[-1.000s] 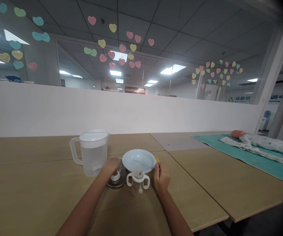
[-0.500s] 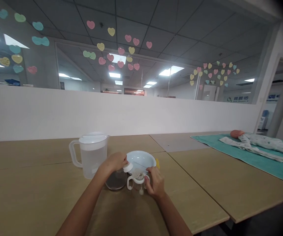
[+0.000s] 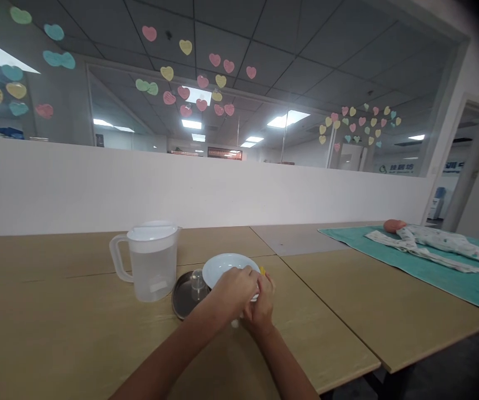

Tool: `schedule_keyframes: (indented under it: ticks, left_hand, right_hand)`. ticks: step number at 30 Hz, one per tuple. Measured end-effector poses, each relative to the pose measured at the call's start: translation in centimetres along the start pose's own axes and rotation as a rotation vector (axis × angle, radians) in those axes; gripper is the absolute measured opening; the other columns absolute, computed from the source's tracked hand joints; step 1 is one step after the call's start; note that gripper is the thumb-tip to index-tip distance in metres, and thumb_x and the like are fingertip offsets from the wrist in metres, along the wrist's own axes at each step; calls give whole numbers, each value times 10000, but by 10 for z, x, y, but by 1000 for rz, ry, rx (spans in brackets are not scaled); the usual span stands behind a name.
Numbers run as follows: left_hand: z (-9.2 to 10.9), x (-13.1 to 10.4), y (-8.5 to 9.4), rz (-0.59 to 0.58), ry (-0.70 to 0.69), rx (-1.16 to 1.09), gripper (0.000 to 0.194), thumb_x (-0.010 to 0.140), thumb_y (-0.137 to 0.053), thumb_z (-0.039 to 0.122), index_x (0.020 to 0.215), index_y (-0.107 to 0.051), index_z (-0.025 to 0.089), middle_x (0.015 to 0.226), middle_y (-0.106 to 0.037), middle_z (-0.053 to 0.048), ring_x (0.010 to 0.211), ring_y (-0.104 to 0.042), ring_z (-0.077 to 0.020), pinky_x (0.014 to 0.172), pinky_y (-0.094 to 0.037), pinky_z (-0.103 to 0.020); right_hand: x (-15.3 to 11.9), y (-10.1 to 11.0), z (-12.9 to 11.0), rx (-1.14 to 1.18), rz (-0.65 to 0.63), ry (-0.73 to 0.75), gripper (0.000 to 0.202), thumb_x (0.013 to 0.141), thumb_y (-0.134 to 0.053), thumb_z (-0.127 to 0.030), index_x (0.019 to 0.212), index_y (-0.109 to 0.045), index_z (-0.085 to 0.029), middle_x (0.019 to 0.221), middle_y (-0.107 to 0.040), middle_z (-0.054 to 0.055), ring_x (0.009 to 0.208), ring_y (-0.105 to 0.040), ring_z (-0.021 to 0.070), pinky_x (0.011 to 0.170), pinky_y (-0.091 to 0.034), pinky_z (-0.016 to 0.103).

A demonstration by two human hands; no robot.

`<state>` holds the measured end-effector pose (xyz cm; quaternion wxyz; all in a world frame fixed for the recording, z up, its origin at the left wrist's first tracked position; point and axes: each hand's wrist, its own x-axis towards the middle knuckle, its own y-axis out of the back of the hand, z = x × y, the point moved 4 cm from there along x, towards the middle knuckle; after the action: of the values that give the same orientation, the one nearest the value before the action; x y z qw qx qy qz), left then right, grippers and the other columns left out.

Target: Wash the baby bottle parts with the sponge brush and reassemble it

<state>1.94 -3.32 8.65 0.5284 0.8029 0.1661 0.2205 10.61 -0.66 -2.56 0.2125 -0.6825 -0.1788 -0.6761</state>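
My left hand (image 3: 237, 286) and my right hand (image 3: 261, 305) are together in front of the white bowl (image 3: 223, 259), fingers curled round the baby bottle. A white bit of the bottle's cap (image 3: 255, 297) shows between them. My left fingers close over the top, and my right hand grips the side. Most of the bottle is hidden; a small pale part of the baby bottle (image 3: 235, 323) shows below my left wrist. To the left, a clear dome-shaped cover (image 3: 199, 285) stands on a dark round tray (image 3: 181, 299), partly behind my left forearm.
A translucent measuring jug (image 3: 153, 272) with a handle stands left of the tray. Something yellow (image 3: 262, 270) pokes out beside the bowl. At the right, a baby doll (image 3: 394, 225) in patterned clothes (image 3: 435, 239) lies on a green towel (image 3: 348, 239). A white wall (image 3: 206, 189) rises behind the tables.
My left hand has moved right with the white cap, from beside the bowl onto the bottle at my right hand. The clear cover on the tray now shows. The view has shifted slightly.
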Motion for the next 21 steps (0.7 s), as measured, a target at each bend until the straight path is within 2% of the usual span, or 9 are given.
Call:
schedule_keyframes:
  ticks: [2,4,8,11,15,17,21]
  left_hand:
    - [5,2,-5,3,-44,31,123,816,-537,78,844,-635,147,921,-634,-97,876,-590,-239,639,-435,-292]
    - [5,0,-5,31,-71,1,143,866,-486,119,837,-621,156,906,-632,-85,843,-590,-219,631,-424,-287]
    - [-2,-6,7,95,-42,-201,240,945,-382,218,829,-586,172,873,-638,-47,778,-587,-173,659,-406,-265]
    - [-7,-10,17,137,-88,-373,268,961,-366,288,854,-585,177,853,-641,-22,791,-586,-160,707,-400,-254]
    - [-13,-12,20,138,-108,-502,299,961,-365,355,885,-603,191,864,-649,-12,821,-588,-151,760,-403,-240]
    - [-10,-13,20,133,-98,-471,302,961,-361,354,876,-598,188,865,-648,-15,819,-589,-155,755,-406,-244]
    - [4,-14,17,61,-52,-248,273,944,-373,270,829,-600,175,859,-650,-47,791,-604,-184,681,-413,-269]
  right_hand:
    - [-2,0,5,17,42,-11,498,904,-413,-347,1343,-314,-133,1030,-562,129,962,-565,249,889,-443,537]
    - [-3,2,9,36,65,4,485,905,-434,-330,1337,-318,-142,1012,-556,115,957,-561,242,877,-456,521]
    - [-8,4,15,43,96,43,527,898,-465,-320,1359,-284,-141,1038,-542,125,1003,-543,255,859,-470,530]
    - [-12,5,18,8,138,12,527,901,-455,-338,1356,-267,-149,1056,-532,139,1048,-528,279,837,-477,555]
    - [-13,4,20,-37,152,-13,498,909,-429,-368,1342,-267,-183,1063,-530,138,1009,-549,270,777,-511,522]
    - [-10,3,19,-33,150,16,513,907,-440,-368,1352,-267,-179,1052,-539,133,954,-566,248,767,-513,489]
    - [-5,4,13,-21,166,87,497,933,-394,-358,1372,-269,-160,1037,-570,131,908,-575,229,770,-486,455]
